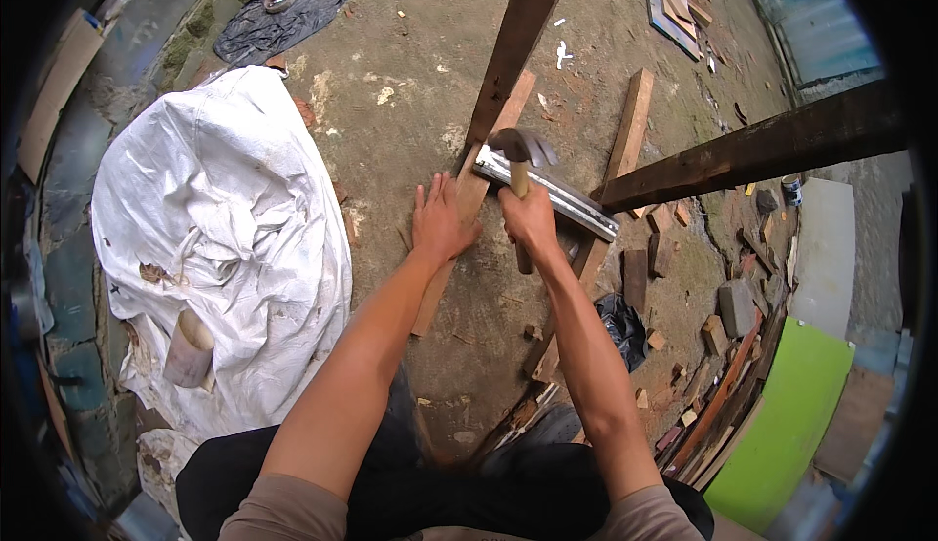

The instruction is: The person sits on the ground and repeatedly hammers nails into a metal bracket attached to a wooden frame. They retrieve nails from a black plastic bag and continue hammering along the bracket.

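Note:
My right hand [529,217] is closed round the wooden handle of a claw hammer [523,146], whose dark head is up over a short crosspiece. My left hand [445,216] spans a wooden batten [430,302] on the ground, its thumb on the right side and its fingers on the left, bearing down on it. The crosspiece [562,199], with a silvery metal strip along it, bridges this batten and a second batten [630,121] to the right. Two dark posts, one left [513,52] and one right [752,145], rise from the crosspiece's ends.
A white sack [225,199] bulges on the left, with a short pipe piece [189,347] on it. Behind it lies a black plastic sheet [256,33] with a tape roll [279,0]. Wood offcuts [635,280] litter the right, near a green panel [787,419].

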`<action>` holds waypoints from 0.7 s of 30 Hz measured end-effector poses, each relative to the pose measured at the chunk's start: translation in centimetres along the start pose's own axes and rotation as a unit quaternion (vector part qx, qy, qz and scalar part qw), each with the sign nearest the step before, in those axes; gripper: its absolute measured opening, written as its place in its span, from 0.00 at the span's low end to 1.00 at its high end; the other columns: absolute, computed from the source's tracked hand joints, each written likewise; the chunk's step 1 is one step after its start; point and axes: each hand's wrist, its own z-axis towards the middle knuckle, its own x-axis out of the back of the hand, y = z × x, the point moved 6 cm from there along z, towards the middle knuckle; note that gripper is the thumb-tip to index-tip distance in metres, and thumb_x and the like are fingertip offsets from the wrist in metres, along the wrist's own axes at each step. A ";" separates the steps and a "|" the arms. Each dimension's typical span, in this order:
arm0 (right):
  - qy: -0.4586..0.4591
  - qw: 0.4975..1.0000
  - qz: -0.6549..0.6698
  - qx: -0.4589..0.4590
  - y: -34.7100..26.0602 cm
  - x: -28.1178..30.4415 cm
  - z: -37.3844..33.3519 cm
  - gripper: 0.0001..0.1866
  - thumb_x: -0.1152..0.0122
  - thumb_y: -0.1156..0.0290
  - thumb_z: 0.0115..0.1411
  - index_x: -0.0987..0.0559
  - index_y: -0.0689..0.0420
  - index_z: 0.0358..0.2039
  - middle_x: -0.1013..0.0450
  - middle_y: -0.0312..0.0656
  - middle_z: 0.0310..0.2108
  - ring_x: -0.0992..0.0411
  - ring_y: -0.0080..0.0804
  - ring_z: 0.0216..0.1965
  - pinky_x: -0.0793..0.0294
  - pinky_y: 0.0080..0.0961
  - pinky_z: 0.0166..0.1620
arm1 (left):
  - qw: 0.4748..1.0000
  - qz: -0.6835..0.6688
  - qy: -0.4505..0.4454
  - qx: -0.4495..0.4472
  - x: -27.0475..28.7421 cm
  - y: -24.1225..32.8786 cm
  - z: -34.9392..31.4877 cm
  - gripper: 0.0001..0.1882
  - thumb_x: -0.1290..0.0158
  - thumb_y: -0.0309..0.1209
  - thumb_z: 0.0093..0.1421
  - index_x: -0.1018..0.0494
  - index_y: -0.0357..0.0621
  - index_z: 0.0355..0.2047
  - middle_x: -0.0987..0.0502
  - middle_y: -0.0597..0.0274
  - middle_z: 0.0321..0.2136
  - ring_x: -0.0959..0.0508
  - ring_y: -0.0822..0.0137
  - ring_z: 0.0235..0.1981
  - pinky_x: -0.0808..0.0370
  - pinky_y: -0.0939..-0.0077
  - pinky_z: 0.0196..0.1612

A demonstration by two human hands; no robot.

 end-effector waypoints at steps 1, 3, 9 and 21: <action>-0.051 0.995 -0.055 -0.067 0.6 -0.7 0.4 0.13 0.41 0.68 0.59 0.30 0.61 0.23 0.34 0.37 0.13 0.34 0.26 0.11 0.35 0.29 0.15 | 1.000 0.003 0.014 -0.002 -0.3 -0.9 -0.3 0.53 0.41 0.50 0.54 0.53 0.28 0.69 0.44 0.41 0.69 0.47 0.53 0.72 0.56 0.53 0.74; -0.070 0.990 -0.071 -0.100 -1.7 0.0 -0.2 0.12 0.41 0.67 0.58 0.28 0.63 0.24 0.33 0.38 0.13 0.32 0.29 0.12 0.34 0.30 0.17 | 1.000 0.006 0.003 0.011 -0.2 -1.7 -0.5 0.53 0.41 0.50 0.54 0.52 0.28 0.69 0.44 0.41 0.69 0.47 0.53 0.72 0.56 0.53 0.74; 0.079 0.979 0.138 0.130 -9.2 3.1 -2.6 0.12 0.39 0.68 0.60 0.25 0.64 0.26 0.30 0.40 0.15 0.30 0.28 0.15 0.33 0.33 0.21 | 1.000 0.013 0.010 0.016 0.3 -2.0 -0.8 0.54 0.40 0.51 0.54 0.53 0.29 0.69 0.44 0.42 0.69 0.47 0.53 0.72 0.55 0.52 0.74; 0.093 0.982 0.111 0.118 -6.1 1.4 -1.5 0.14 0.39 0.66 0.60 0.23 0.66 0.28 0.27 0.47 0.18 0.28 0.31 0.19 0.31 0.36 0.26 | 1.000 -0.013 0.015 0.015 0.3 -1.8 -0.6 0.52 0.39 0.48 0.52 0.50 0.30 0.68 0.45 0.45 0.70 0.50 0.55 0.74 0.59 0.53 0.74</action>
